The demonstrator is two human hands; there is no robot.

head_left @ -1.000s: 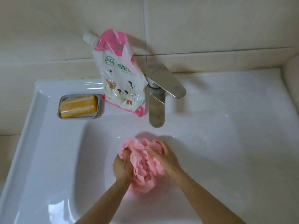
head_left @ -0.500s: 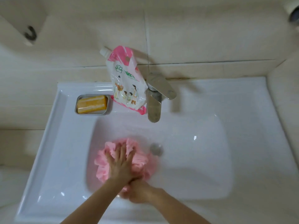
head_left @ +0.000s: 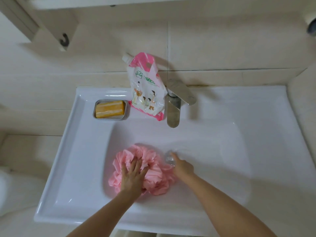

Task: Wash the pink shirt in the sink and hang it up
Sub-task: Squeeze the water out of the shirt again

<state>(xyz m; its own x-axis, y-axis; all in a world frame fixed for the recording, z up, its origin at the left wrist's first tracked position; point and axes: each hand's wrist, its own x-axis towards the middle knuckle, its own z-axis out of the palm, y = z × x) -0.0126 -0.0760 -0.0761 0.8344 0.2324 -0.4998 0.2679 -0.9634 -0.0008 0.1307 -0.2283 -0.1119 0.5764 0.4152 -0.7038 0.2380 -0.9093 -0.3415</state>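
shirt: the pink shirt (head_left: 153, 175) is scrunched into a wad down in the basin of the sink (head_left: 68, 151), just left of the drain plug (head_left: 169, 158). nowhere near hung up yet

left hand: the left hand (head_left: 133, 173) lies flat on top of the wad, fingers straight and spread. it's pressing down, not grabbing

right hand: the right hand (head_left: 182, 167) is off the shirt's right edge with its fingertips at the plug. too blurry to say if it's pinching the plug or just poking it, so can't tell

water: nothing is coming out of the faucet (head_left: 172, 106), and I honestly can't tell if the basin is holding any

step: I'd say this is the washing part, with the plug being dealt with

next: probably settle the plug, then put both hands on the cloth for a proper squeeze. wet fabric sags and drips, so it'll want a firm grip

other stuff: detergent pouch (head_left: 147, 89) leaning on the wall beside the faucet, soap bar (head_left: 110, 109) in its dish on the ledge
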